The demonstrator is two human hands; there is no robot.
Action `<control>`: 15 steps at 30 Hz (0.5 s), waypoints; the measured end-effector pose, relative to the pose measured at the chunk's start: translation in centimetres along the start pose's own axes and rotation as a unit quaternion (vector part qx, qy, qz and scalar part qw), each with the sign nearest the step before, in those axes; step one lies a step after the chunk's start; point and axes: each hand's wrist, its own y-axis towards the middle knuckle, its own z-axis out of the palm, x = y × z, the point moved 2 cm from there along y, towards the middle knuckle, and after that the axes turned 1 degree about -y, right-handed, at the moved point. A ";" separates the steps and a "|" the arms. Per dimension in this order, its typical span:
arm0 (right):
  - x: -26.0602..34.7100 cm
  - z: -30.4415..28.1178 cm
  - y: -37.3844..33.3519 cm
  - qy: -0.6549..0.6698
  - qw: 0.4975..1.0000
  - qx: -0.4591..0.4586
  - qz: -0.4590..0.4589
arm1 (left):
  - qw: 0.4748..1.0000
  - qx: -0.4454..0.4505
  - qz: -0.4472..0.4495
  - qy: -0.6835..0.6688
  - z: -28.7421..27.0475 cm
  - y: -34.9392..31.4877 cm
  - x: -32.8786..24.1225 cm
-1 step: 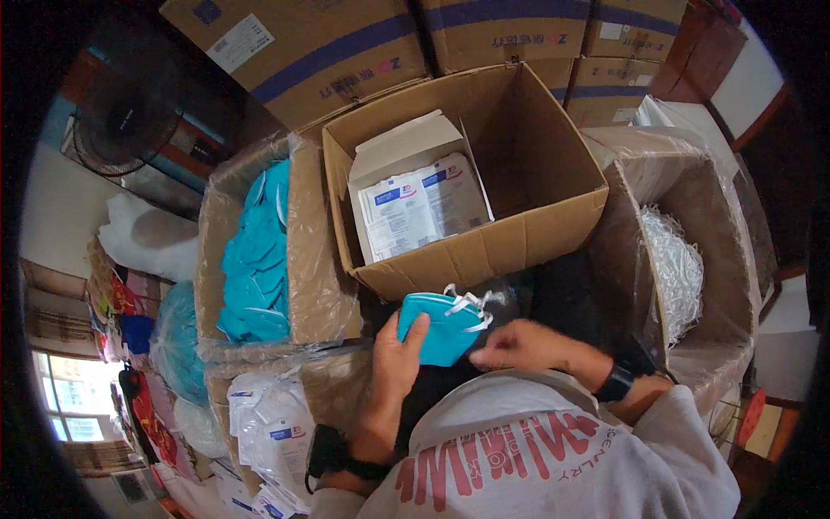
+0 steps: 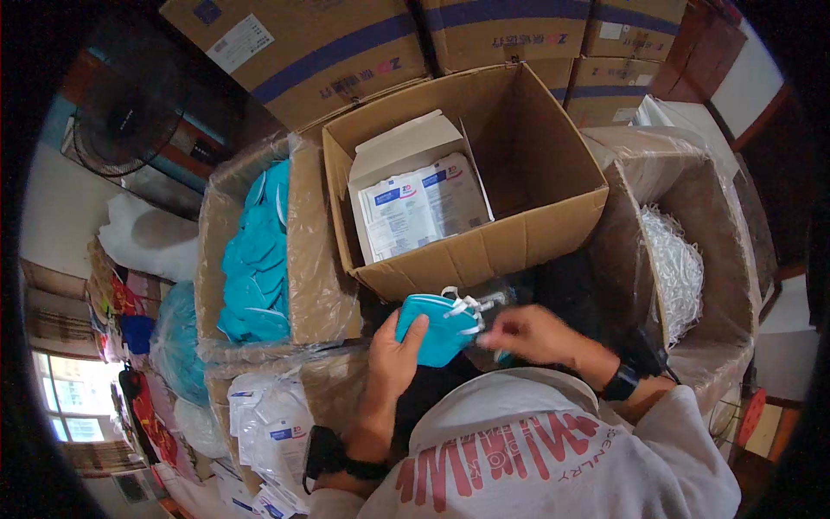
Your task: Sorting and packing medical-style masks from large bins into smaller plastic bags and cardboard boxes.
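Observation:
My left hand [image 2: 393,353] grips a teal folded face mask [image 2: 434,333], its thumb pressed on the front face. White straps [image 2: 469,304] stick out from the mask's upper right side. Close to those straps is my right hand [image 2: 536,336], fingers curled together and somewhat blurred. Whether a strap end is between its fingertips is hidden. Left of my left hand, a plastic-lined carton [image 2: 316,285] holds a pile of teal masks [image 2: 255,290].
Ahead stands an open carton [image 2: 493,251] with a white box of printed packets [image 2: 428,206] inside. To the right, a lined carton [image 2: 722,259] contains white strands [image 2: 676,277]. White packets [image 2: 277,432] fill a carton at lower left. Closed cartons [image 2: 510,30] are stacked behind.
My right hand has moved slightly right and up, and its fingers look more blurred. The mask in my left hand has barely shifted.

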 end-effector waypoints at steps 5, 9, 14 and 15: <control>4.7 -2.1 1.3 -0.126 0.900 -0.231 -0.348 | 0.988 0.129 0.025 0.083 0.7 0.3 -2.0; 3.3 0.0 1.7 -0.143 0.941 -0.102 -0.288 | 0.970 0.143 0.046 0.191 0.1 0.7 -2.7; 3.1 1.9 2.7 -0.164 0.949 -0.137 -0.233 | 0.942 0.060 0.169 0.282 1.1 0.7 -5.0; 3.3 2.3 2.8 -0.163 0.949 -0.151 -0.224 | 0.929 0.038 0.195 0.313 1.7 1.0 -5.2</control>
